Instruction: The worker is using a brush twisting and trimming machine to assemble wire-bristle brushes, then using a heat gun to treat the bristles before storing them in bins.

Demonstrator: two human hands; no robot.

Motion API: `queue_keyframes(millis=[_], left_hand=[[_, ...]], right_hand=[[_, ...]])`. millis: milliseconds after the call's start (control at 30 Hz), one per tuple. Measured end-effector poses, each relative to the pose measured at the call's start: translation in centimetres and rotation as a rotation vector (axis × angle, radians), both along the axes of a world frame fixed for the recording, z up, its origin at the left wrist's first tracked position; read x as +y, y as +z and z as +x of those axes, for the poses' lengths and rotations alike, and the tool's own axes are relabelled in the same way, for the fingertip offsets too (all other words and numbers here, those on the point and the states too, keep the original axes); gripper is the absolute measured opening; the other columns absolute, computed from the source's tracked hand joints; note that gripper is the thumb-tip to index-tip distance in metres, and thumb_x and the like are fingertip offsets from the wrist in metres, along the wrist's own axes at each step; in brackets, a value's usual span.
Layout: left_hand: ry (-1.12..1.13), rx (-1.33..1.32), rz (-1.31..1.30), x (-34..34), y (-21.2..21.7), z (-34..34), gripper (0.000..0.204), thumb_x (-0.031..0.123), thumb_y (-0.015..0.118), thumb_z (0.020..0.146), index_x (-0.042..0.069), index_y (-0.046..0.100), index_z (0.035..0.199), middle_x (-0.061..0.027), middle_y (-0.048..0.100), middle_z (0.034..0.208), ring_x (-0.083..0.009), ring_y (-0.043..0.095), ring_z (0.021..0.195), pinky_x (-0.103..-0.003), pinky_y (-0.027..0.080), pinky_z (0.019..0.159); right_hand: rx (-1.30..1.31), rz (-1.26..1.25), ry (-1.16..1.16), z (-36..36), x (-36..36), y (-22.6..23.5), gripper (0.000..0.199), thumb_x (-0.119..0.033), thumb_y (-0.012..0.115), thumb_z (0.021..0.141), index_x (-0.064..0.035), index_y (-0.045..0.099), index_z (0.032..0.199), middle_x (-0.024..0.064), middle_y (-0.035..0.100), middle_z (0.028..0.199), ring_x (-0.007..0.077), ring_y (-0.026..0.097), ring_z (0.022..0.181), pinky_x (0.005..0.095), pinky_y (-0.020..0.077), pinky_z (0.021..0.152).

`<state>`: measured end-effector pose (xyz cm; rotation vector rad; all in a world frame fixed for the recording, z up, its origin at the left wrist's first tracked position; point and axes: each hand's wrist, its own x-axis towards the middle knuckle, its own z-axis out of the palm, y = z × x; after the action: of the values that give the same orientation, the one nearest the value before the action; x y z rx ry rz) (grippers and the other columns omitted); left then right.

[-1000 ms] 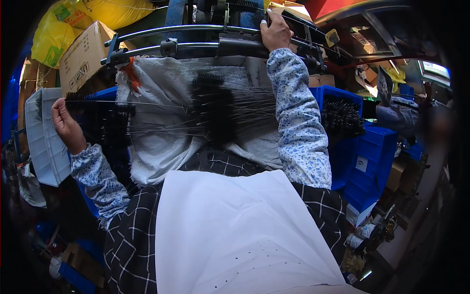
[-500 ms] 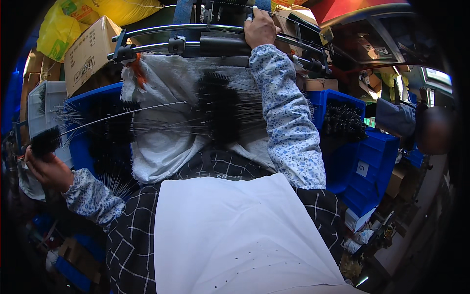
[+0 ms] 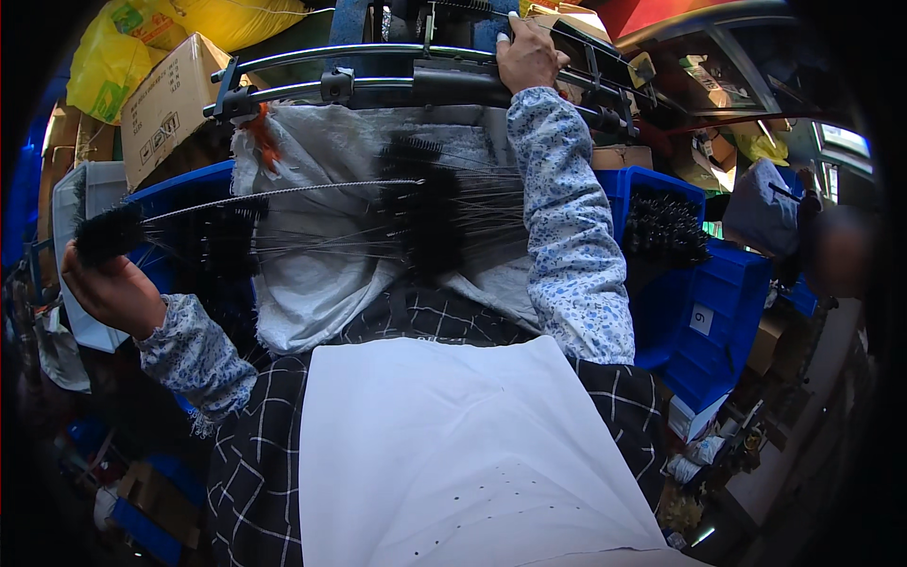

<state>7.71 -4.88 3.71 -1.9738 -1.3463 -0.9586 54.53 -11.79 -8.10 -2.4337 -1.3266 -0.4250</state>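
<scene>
Landmark: white cloth point(image 3: 307, 293), draped in front of the wearer; all places below are read from it

Left hand point(image 3: 118, 295): left of the cloth, well apart from it, supporting the held brush from below

Left fingers: curled in and pinching the bristle end; part of the grip is hidden by bristles

Held brush point(image 3: 109, 233): black bristle head left of the cloth, in the left hand; its twisted wire stem point(image 3: 283, 192) reaches rightward over the cloth in a shallow arc

Stem tip: above the cloth's middle, overlapping the brush pile in this view; contact cannot be told

Brush pile point(image 3: 420, 213): on the middle of the cloth, dark bristles bunched together, thin wire stems fanning out to the right

Right hand point(image 3: 527, 61): beyond the cloth's far edge, toward its right corner, resting on the machine

Right fingers: bent over the machine; cannot tell whether they pinch anything

Machine: along the cloth's far edge, with bright steel rods point(image 3: 383, 82) and a black cylinder point(image 3: 458, 85)

Orange strip point(image 3: 263, 142): at the cloth's far left corner

Cardboard box point(image 3: 170, 111): beyond that same corner, tilted

Right blue bin point(image 3: 652, 317): right of the cloth, near black bristle brushes point(image 3: 666, 229)
</scene>
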Motion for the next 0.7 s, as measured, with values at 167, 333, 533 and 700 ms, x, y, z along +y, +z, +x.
queue_keyframes(millis=[167, 333, 533, 700], left_hand=[[-0.040, -0.165, -0.089, -0.6, 0.0, 1.0, 0.024, -0.004, 0.054, 0.076, -0.005, 0.049, 0.100, -0.0100, 0.051, 0.088, -0.0198, 0.056, 0.083, -0.027, 0.050, 0.071], [-0.676, -1.470, -0.536, -0.1, -0.4, 4.8, 0.017, 0.011, 0.048, 0.086, -0.001, 0.050, 0.098, -0.0082, 0.053, 0.091, -0.0135, 0.054, 0.086, -0.023, 0.048, 0.071], [-0.685, -1.460, -0.793, -0.5, -1.1, 9.1, 0.019, 0.018, 0.048, 0.088, 0.000, 0.050, 0.095, -0.0058, 0.054, 0.086, -0.0091, 0.054, 0.076, -0.020, 0.047, 0.067], [-0.951, -1.379, -1.077, -3.0, -3.6, 15.7, 0.018, 0.019, 0.044, 0.090, 0.003, 0.047, 0.098, -0.0044, 0.053, 0.088, -0.0068, 0.052, 0.079, -0.018, 0.046, 0.066]], right_hand=[[0.279, -0.127, -0.022, 5.4, -1.9, 1.3, 0.036, -0.036, 0.051, 0.079, -0.0184, 0.057, 0.110, 0.0107, 0.060, 0.100, 0.0278, 0.056, 0.093, 0.0427, 0.0381, 0.085], [0.037, -0.354, -0.099, 8.7, -0.8, 2.0, 0.030, -0.037, 0.040, 0.085, -0.0256, 0.057, 0.107, 0.0095, 0.054, 0.112, 0.0307, 0.046, 0.108, 0.0505, 0.0296, 0.089], [0.365, -0.252, 0.146, 7.2, -7.1, 9.0, 0.022, -0.019, 0.047, 0.084, -0.0166, 0.061, 0.101, 0.0103, 0.061, 0.097, 0.0214, 0.059, 0.088, 0.0326, 0.0451, 0.077], [0.545, -0.403, 0.695, -0.8, -11.0, 11.9, 0.039, -0.028, 0.049, 0.086, -0.0071, 0.047, 0.119, 0.0149, 0.050, 0.112, 0.0282, 0.042, 0.110, 0.0363, 0.0356, 0.092]])
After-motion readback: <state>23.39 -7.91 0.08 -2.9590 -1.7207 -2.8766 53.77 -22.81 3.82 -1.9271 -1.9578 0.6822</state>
